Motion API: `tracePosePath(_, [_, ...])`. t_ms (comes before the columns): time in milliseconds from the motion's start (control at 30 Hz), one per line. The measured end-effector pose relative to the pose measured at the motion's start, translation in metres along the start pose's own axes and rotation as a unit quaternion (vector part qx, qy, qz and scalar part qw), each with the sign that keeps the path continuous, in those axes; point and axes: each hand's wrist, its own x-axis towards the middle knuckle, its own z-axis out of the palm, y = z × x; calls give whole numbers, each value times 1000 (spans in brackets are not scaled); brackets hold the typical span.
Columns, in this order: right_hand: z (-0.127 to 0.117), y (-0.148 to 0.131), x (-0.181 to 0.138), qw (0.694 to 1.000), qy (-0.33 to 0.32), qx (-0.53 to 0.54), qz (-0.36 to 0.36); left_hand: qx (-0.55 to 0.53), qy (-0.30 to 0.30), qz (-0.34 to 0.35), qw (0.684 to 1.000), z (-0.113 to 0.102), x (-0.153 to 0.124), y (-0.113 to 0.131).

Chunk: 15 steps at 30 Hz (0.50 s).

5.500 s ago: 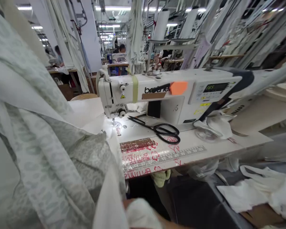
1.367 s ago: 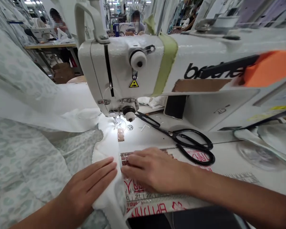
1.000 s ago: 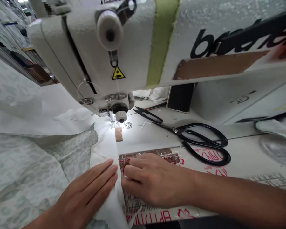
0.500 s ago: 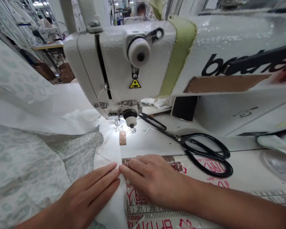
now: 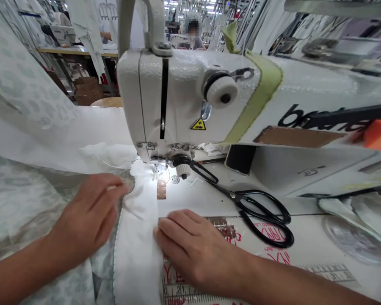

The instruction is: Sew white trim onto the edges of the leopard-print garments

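A white strip of fabric [image 5: 139,237] runs from under the presser foot [image 5: 156,168] of the sewing machine [image 5: 146,97] toward me. My right hand [image 5: 193,250] lies over the strip's right edge, its fingers bent and pressed together on it; the thumb is hidden. To the left, my left hand [image 5: 89,216] is closed, with its fingertips at the serged edge of the pale green spotted fabric [image 5: 41,186]. It appears to pinch that edge, though the contact is partly hidden. The spotted fabric lies in folds under my left forearm.
Black-handled scissors [image 5: 263,212] and black thread snips [image 5: 205,171] lie right of the needle. A printed ruler [image 5: 333,273] crosses the table near my right forearm. A clear round dish [image 5: 352,241] and cloth scraps sit at the right. Another person [image 5: 193,38] sits in the background.
My left hand has left the white strip beside the right hand and moved up and left to the spotted fabric's edge, its fingers now curled. The right hand stays at the strip's edge. The view has shifted.
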Motion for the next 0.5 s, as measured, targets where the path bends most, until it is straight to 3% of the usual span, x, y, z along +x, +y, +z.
tracePosePath(67, [-1, 2, 3, 1000, 5, 12, -20, -8, -4, 107, 994, 1, 1, 13])
tracePosePath(133, [-3, 4, 3, 999, -2, 14, -30, -4, -30, 160, 987, 5, 0, 25])
tracePosePath(333, [-10, 7, -1, 999, -14, 0, -48, -8, -7, 147, 989, 7, -16, 44])
tracePosePath(500, [-8, 12, 6, 998, -31, 10, -46, -67, -35, 167, 983, 3, -20, 32])
